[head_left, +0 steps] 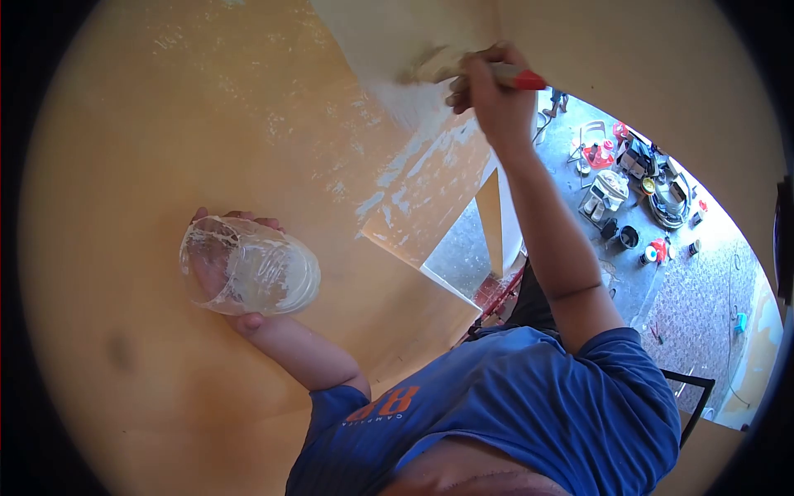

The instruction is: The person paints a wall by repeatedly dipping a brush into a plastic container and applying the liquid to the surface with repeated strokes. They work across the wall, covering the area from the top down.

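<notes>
1. Head view: left hand (213, 269) wrapped round clear tub (285, 274), near yellow wall (149, 157); palm seen only through plastic.
2. Right hand (496, 101) grips brush (509, 76); bristles blurred at pale patch (376, 50), contact unclear.
3. Open floor (616, 322) past wall edge; clutter (633, 186) too small to name.

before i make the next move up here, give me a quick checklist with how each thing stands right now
1. Right hand gripping the brush: ok, fingers wrapped around its handle.
2. Left hand holding the clear tub: ok, thumb and fingers on opposite sides.
3. Enough white material in the tub: cannot tell; white shows inside, but not how much.
4. Brush end touching the tan surface: cannot tell, the end is blurred.
5. White coat even: not ok, streaky and patchy below the brush.
6. Footing secure: cannot tell, feet not clearly visible.
</notes>
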The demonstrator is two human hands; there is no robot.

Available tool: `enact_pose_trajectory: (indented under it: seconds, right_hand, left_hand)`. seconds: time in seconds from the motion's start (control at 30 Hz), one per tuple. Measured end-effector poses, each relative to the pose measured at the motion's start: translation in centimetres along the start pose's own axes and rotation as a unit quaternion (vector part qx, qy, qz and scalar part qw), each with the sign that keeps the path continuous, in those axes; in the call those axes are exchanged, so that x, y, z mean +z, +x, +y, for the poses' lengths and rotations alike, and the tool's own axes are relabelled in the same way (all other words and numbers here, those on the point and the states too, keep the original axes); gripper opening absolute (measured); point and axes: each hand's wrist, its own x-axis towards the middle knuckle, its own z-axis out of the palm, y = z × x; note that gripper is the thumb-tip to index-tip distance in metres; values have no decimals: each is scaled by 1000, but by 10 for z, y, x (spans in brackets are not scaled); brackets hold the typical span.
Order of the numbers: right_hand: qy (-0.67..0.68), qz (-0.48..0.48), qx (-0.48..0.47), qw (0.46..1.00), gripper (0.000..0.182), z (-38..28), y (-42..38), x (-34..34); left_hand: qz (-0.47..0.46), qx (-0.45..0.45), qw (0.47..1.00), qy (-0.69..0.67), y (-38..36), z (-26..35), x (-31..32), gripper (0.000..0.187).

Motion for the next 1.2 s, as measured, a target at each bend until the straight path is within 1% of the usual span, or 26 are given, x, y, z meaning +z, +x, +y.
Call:
enact_pose_trajectory:
  seconds: [0.03, 0.07, 0.13, 0.2, 0.23, 0.27, 0.3, 0.37, 0.47, 0.5, 0.53, 0.6, 0.67, 0.73, 0.77, 0.8, 0.87, 0.93, 1.0, 1.07, 1.2]
  right_hand:
    - [15, 7, -20, 1000, 12, -4, 0, -4]
    - [-1, -1, -35, 999, 13, -3, -2, -11]
    - [14, -1, -50, 999, 14, 20, -14, -20]
    - [-16, -16, -25, 999, 14, 53, -37, -31]
    - [-23, -11, 3, 1000, 15, 66, -49, -37]
    - [-29, -6, 32, 999, 17, 73, -58, -43]
    - [-29, -6, 30, 999, 17, 73, -66, -50]
    - [-64, 4, 119, 991, 15, 69, -73, -63]
    - [-83, 31, 101, 991, 14, 57, -66, -69]
    - [-70, 23, 59, 996, 13, 54, -61, -66]
    - [-70, 25, 57, 996, 13, 53, -55, -59]
    - [10, 30, -39, 999, 13, 57, -46, -44]
    - [16, 13, -25, 999, 13, 84, -50, -52]
    - [-7, -2, 23, 1000, 13, 102, -59, -66]
    - [-30, 6, 54, 998, 13, 104, -65, -74]
    - [-32, 5, 55, 998, 13, 99, -67, -79]
    - [-110, 28, 123, 986, 12, 87, -72, -84]
    - [-103, 38, 107, 988, 13, 75, -62, -71]
    - [-173, 12, 107, 979, 14, 57, -42, -45]
    - [-262, -13, 80, 962, 15, 45, -22, -18]
    - [-257, 7, 76, 963, 13, 28, -2, -7]
  left_hand:
    - [-3, 0, 1000, -2, 0, 0, -1, 119]
    - [-5, 0, 1000, -4, 0, 0, -2, 119]
    - [3, 1, 1000, -6, -1, 1, 0, 119]
    - [9, 0, 1000, -8, -1, 2, 4, 119]
    - [7, 1, 1000, -11, 0, 2, 4, 119]
    - [4, 3, 1000, -14, 1, 2, 5, 119]
    - [3, 3, 1000, -14, 0, 2, 3, 119]
    - [-6, -6, 1000, -3, 1, 4, 3, 119]
    - [-9, -5, 1000, 1, -1, 0, -1, 120]
    - [-12, -2, 1000, 0, 0, -1, -1, 120]
    - [-10, -2, 1000, -1, 0, 1, 0, 120]
    - [-8, -4, 1000, 0, -1, 1, 0, 121]
    - [-13, -10, 1000, -14, -2, 0, -1, 121]
    - [-18, -9, 1000, -12, -1, 1, -5, 120]
    - [-23, -10, 1000, -11, -2, 1, -5, 120]
    - [-21, -11, 1000, -12, -3, 1, -3, 120]
    - [-17, -6, 1000, -20, -1, 1, 1, 120]
    - [-27, -5, 1000, -14, 1, 2, -2, 120]
    - [-33, -5, 999, -6, 0, -1, -2, 120]
    - [-6, -8, 1000, -16, -2, -1, 1, 120]
    - [-6, -9, 1000, -16, -3, -1, 1, 120]
